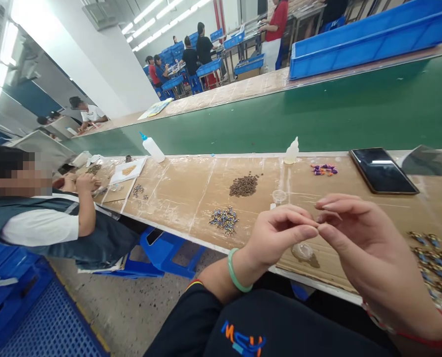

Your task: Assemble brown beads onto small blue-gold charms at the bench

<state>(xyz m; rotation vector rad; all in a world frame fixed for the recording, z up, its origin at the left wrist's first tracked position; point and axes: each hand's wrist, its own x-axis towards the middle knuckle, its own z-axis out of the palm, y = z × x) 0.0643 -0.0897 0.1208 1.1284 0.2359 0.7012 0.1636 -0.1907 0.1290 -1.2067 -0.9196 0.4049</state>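
Observation:
My left hand and my right hand meet in the air above a cardboard-covered workbench, fingertips pinched together at the middle. Nothing shows between them, though something very fine could be hidden there. Below them lies a clear round plastic piece. A small clear cup stands just beyond my left fingers. Further off are a heap of brown beads, a heap of blue and gold beaded pieces, and purple and orange pieces. More blue and gold pieces lie beside my right hand.
A black smartphone and a small glue bottle stand at the bench's back edge, with a blue-tipped squeeze bottle further left. A seated co-worker works at the left. A long blue bin sits beyond the green panel.

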